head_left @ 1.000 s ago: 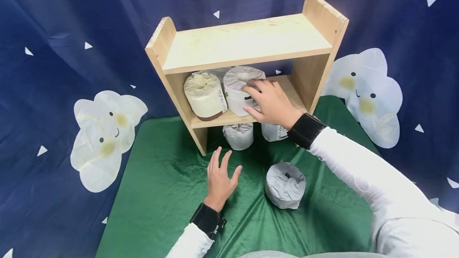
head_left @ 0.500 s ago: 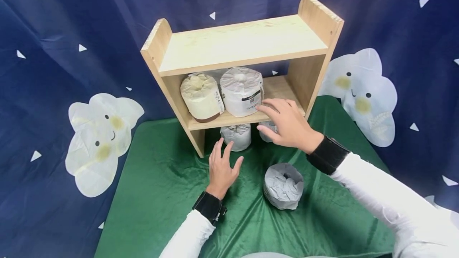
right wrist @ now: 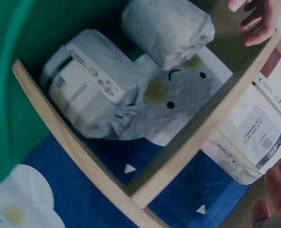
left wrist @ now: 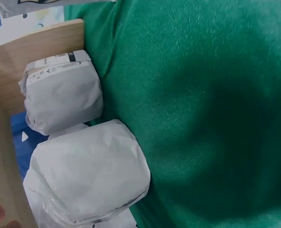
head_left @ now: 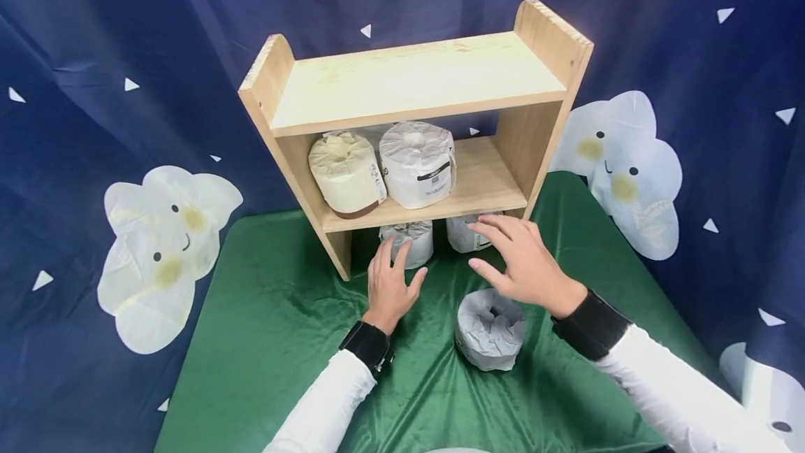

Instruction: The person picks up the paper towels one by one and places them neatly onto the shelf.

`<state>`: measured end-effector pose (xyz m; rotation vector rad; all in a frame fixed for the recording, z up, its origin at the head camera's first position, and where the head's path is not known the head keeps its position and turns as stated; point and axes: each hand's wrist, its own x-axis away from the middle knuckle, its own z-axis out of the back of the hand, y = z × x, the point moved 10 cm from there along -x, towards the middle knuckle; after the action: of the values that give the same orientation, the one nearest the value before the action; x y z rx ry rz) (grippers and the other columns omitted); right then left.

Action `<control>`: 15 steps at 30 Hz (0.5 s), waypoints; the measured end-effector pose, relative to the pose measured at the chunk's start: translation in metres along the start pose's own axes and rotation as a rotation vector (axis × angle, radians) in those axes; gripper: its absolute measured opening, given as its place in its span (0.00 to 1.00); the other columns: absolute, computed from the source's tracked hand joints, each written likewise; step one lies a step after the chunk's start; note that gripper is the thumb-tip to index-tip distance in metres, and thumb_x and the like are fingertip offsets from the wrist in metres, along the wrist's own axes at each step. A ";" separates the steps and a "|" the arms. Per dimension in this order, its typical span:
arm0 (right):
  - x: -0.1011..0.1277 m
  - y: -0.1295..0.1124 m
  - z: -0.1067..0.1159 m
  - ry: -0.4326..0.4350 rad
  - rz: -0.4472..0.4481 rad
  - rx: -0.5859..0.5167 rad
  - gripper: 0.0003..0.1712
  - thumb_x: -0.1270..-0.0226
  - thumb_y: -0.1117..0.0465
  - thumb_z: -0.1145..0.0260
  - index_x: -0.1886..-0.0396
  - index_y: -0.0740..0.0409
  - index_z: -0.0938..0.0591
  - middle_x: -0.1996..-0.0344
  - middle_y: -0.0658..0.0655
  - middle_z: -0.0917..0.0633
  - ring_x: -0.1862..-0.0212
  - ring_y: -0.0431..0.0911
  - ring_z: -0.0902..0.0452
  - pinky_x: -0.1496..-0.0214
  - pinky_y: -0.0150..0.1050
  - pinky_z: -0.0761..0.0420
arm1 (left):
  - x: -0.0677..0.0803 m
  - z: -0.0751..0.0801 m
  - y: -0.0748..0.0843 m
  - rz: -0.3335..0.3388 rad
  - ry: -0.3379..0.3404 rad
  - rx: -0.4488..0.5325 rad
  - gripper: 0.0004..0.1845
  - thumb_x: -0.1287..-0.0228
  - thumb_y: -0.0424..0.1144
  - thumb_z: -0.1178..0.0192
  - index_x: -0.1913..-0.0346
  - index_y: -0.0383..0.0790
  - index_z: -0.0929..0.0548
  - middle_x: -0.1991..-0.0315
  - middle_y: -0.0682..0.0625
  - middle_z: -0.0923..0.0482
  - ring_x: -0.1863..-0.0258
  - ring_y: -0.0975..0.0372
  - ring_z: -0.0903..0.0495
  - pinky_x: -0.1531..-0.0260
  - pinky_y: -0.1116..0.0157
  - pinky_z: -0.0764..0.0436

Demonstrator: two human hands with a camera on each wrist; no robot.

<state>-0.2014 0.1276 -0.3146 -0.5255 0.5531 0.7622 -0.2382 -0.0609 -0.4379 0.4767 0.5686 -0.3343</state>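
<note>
Two lower rolls (left wrist: 90, 171) nr L hand (head_left: 391, 291) & R hand (head_left: 528, 264), both empty, fingers loose; R-wrist cam adds cloud print (right wrist: 178, 90) head view hides; mid shelf (head_left: 487, 172) roomy toward R edge.

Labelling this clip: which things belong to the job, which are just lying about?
Likely the job:
left hand
right hand
cream roll
white roll
lower-left roll
lower-right roll
front roll
wooden shelf

Just surroundings:
green cloth
blue curtain
cloud motifs
black wrist straps
</note>
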 end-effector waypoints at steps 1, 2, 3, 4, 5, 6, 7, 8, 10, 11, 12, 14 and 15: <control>0.004 0.000 -0.001 0.001 -0.013 -0.002 0.33 0.28 0.38 0.49 0.42 0.61 0.22 0.45 0.65 0.23 0.43 0.60 0.30 0.48 0.62 0.37 | -0.001 -0.002 0.000 -0.004 0.000 -0.008 0.29 0.38 0.51 0.35 0.37 0.42 0.25 0.35 0.37 0.34 0.35 0.47 0.35 0.41 0.47 0.34; 0.008 0.000 -0.001 0.002 -0.026 -0.004 0.33 0.28 0.38 0.49 0.42 0.61 0.22 0.45 0.65 0.23 0.42 0.60 0.30 0.48 0.62 0.37 | -0.003 -0.003 -0.001 -0.010 0.001 -0.015 0.29 0.39 0.51 0.35 0.38 0.41 0.25 0.35 0.37 0.34 0.36 0.47 0.34 0.41 0.47 0.34; 0.012 0.000 -0.002 0.005 -0.036 -0.005 0.34 0.28 0.38 0.50 0.42 0.61 0.22 0.45 0.65 0.23 0.42 0.60 0.30 0.48 0.62 0.38 | -0.005 -0.004 -0.001 -0.015 0.001 -0.019 0.29 0.39 0.51 0.34 0.38 0.41 0.25 0.35 0.37 0.34 0.36 0.47 0.34 0.41 0.47 0.34; 0.016 0.000 -0.002 0.010 -0.044 -0.007 0.33 0.28 0.38 0.50 0.42 0.61 0.22 0.45 0.64 0.23 0.42 0.60 0.30 0.48 0.62 0.38 | -0.007 -0.005 -0.001 -0.020 0.002 -0.028 0.29 0.40 0.50 0.34 0.38 0.41 0.24 0.36 0.37 0.33 0.36 0.47 0.33 0.41 0.47 0.33; 0.019 0.000 -0.003 0.015 -0.049 -0.009 0.34 0.28 0.38 0.50 0.42 0.61 0.22 0.45 0.64 0.23 0.42 0.60 0.30 0.48 0.62 0.38 | -0.009 -0.007 -0.001 -0.025 0.000 -0.037 0.29 0.39 0.51 0.35 0.39 0.41 0.24 0.36 0.37 0.33 0.37 0.47 0.33 0.41 0.47 0.33; 0.022 0.000 -0.004 0.022 -0.054 -0.011 0.34 0.27 0.38 0.50 0.42 0.62 0.22 0.45 0.64 0.23 0.43 0.60 0.30 0.48 0.62 0.38 | -0.011 -0.009 -0.001 -0.030 -0.001 -0.048 0.29 0.39 0.51 0.35 0.39 0.41 0.24 0.36 0.37 0.33 0.38 0.46 0.32 0.41 0.47 0.33; 0.025 0.000 -0.004 0.028 -0.061 -0.013 0.34 0.27 0.38 0.50 0.42 0.62 0.22 0.45 0.64 0.23 0.43 0.60 0.30 0.49 0.62 0.38 | -0.013 -0.010 -0.001 -0.036 -0.001 -0.060 0.29 0.39 0.51 0.35 0.39 0.41 0.23 0.37 0.37 0.32 0.38 0.46 0.32 0.41 0.47 0.33; 0.028 0.000 -0.005 0.034 -0.068 -0.019 0.33 0.27 0.38 0.49 0.43 0.62 0.22 0.45 0.64 0.23 0.43 0.60 0.30 0.49 0.62 0.38 | -0.015 -0.012 -0.001 -0.042 -0.003 -0.072 0.29 0.39 0.51 0.35 0.39 0.41 0.23 0.37 0.37 0.32 0.39 0.46 0.31 0.41 0.48 0.33; 0.033 0.000 -0.007 0.044 -0.086 -0.028 0.32 0.28 0.40 0.47 0.42 0.62 0.22 0.45 0.63 0.23 0.43 0.60 0.29 0.49 0.62 0.38 | -0.020 -0.016 -0.002 -0.049 -0.008 -0.098 0.29 0.40 0.52 0.34 0.39 0.41 0.23 0.37 0.37 0.32 0.39 0.46 0.31 0.41 0.48 0.34; 0.035 0.001 -0.009 0.047 -0.097 -0.033 0.31 0.28 0.40 0.46 0.42 0.61 0.22 0.45 0.63 0.23 0.43 0.59 0.29 0.49 0.62 0.38 | -0.022 -0.019 -0.003 -0.050 -0.014 -0.116 0.29 0.40 0.53 0.35 0.39 0.41 0.23 0.38 0.38 0.32 0.39 0.47 0.31 0.41 0.49 0.34; 0.038 0.001 -0.010 0.049 -0.108 -0.039 0.30 0.29 0.42 0.45 0.42 0.61 0.22 0.44 0.63 0.23 0.43 0.59 0.29 0.49 0.62 0.38 | -0.023 -0.021 -0.004 -0.050 -0.023 -0.133 0.29 0.40 0.53 0.35 0.39 0.42 0.23 0.38 0.38 0.32 0.39 0.47 0.31 0.41 0.49 0.34; 0.043 0.003 -0.013 0.050 -0.133 -0.047 0.29 0.30 0.43 0.42 0.42 0.60 0.22 0.44 0.63 0.23 0.43 0.59 0.29 0.49 0.62 0.38 | -0.026 -0.026 -0.006 -0.043 -0.045 -0.167 0.30 0.40 0.54 0.35 0.39 0.43 0.24 0.38 0.39 0.32 0.39 0.48 0.31 0.41 0.50 0.34; 0.045 0.003 -0.015 0.049 -0.147 -0.051 0.28 0.31 0.44 0.41 0.41 0.60 0.22 0.44 0.63 0.23 0.42 0.59 0.29 0.49 0.62 0.38 | -0.027 -0.028 -0.007 -0.038 -0.059 -0.182 0.30 0.40 0.55 0.36 0.38 0.43 0.24 0.38 0.39 0.32 0.39 0.48 0.31 0.41 0.51 0.34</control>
<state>-0.1809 0.1428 -0.3549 -0.6262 0.5355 0.6264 -0.2745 -0.0476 -0.4459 0.2805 0.5459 -0.3288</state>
